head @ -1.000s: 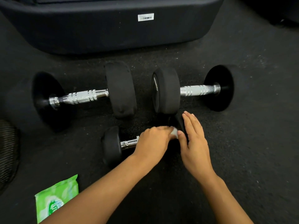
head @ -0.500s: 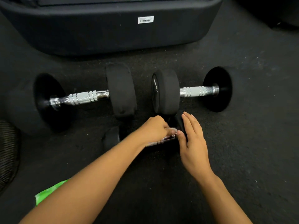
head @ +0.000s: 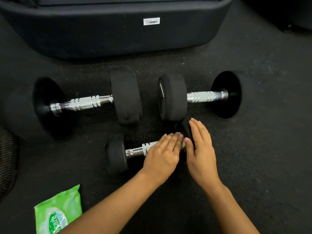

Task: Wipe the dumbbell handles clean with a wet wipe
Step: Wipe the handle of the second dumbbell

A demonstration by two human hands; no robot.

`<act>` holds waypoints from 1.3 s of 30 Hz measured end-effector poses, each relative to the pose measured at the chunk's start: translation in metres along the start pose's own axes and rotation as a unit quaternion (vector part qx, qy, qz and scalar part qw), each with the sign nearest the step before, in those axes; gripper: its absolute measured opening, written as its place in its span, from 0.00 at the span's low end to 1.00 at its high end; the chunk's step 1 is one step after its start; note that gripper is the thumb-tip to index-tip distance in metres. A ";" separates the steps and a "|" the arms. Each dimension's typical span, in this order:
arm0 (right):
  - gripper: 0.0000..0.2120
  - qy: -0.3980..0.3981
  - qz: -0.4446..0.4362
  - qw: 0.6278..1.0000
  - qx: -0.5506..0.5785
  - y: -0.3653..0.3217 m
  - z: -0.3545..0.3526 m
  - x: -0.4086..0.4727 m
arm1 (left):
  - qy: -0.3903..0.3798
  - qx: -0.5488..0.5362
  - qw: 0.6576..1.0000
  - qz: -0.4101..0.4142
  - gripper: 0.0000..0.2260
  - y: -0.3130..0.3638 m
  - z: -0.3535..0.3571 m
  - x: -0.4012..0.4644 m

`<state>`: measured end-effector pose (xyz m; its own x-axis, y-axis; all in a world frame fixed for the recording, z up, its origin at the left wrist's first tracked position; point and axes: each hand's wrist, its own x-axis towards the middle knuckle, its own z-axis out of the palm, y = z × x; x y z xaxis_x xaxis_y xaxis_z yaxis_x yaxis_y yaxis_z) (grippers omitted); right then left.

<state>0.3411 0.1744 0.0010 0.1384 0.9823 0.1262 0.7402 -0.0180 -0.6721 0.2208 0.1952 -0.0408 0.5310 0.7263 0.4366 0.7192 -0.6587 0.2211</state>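
A small dumbbell with a chrome handle lies on the dark floor nearest me. My left hand is closed over the right part of that handle, pressing a white wet wipe that barely shows at my fingertips. My right hand rests flat against the small dumbbell's right black head, steadying it. Behind lie two larger dumbbells: one at the left with a chrome handle, one at the right with a matte knurled handle.
A green pack of wet wipes lies at the lower left. A large black machine base with a white barcode label runs along the back. A dark round ribbed object sits at the left edge.
My left hand has rocked back and forth on the small dumbbell's handle, and more of the chrome left part shows now. My right hand has stayed on the right head.
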 end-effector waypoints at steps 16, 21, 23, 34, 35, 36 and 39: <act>0.22 0.002 -0.009 1.000 -0.004 0.001 0.000 0.001 | -0.129 -0.019 0.988 -0.076 0.10 -0.004 -0.016 0.022; 0.23 -0.005 -0.012 1.000 0.000 0.002 -0.001 0.000 | -0.175 -0.018 0.979 -0.099 0.13 -0.012 -0.030 0.031; 0.23 -0.002 -0.017 1.000 -0.005 0.002 -0.002 0.000 | -0.167 0.010 0.985 -0.038 0.17 -0.004 -0.023 0.021; 0.23 -0.001 -0.019 1.000 -0.008 0.003 -0.001 0.000 | -0.200 0.001 0.976 -0.088 0.18 0.002 -0.028 0.034; 0.23 -0.001 -0.019 1.000 -0.009 0.003 -0.001 0.000 | -0.182 -0.002 0.980 -0.074 0.19 0.001 -0.027 0.030; 0.23 -0.004 -0.018 1.000 -0.007 0.003 -0.001 0.000 | -0.172 -0.008 0.982 -0.071 0.19 -0.002 -0.026 0.026; 0.23 -0.009 -0.023 1.000 0.000 0.003 -0.003 -0.001 | -0.123 -0.023 0.990 -0.069 0.19 -0.015 -0.031 0.004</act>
<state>0.3451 0.1727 0.0005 0.0921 0.9854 0.1431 0.7457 0.0270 -0.6658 0.1979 0.2018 -0.0152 0.5272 0.8316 0.1745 0.7742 -0.5547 0.3049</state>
